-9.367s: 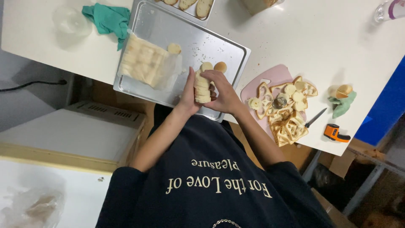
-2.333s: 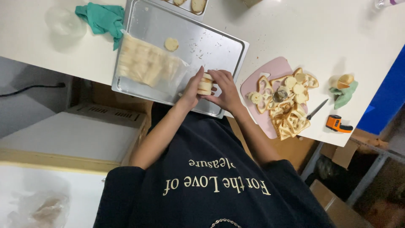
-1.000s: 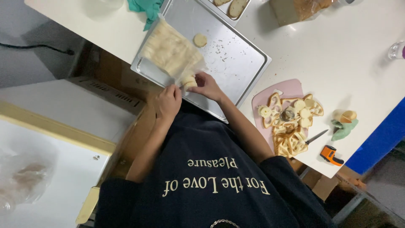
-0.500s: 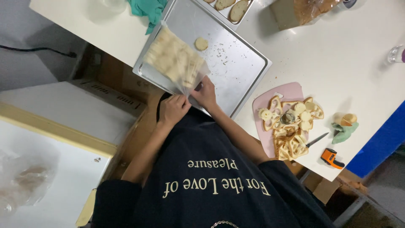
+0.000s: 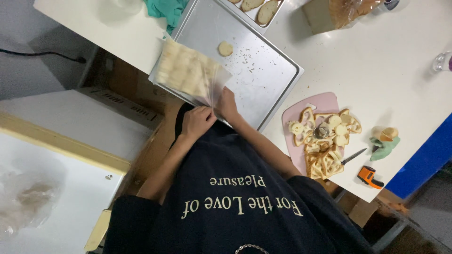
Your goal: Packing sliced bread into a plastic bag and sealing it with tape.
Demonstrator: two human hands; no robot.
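Both hands meet at the near edge of the rectangular silver metal baking tray (image 5: pixel 263 80) on the white desk (image 5: pixel 376 70). The left hand (image 5: pixel 197 121) pinches the mouth of the clear plastic bag of pale round bread cut-outs (image 5: pixel 188 73); the right hand (image 5: pixel 228 104) grasps the same bag mouth just beside it. The bag lies at 10 o'clock on the tray, overhanging its edge. Half a second earlier the hands sat lower, nearer the body; they have closed in on the bag. One loose round bread disc (image 5: pixel 225 48) lies at 12 o'clock from the hands. The pink cutting board with bread scraps (image 5: pixel 325 136) lies at 3 o'clock.
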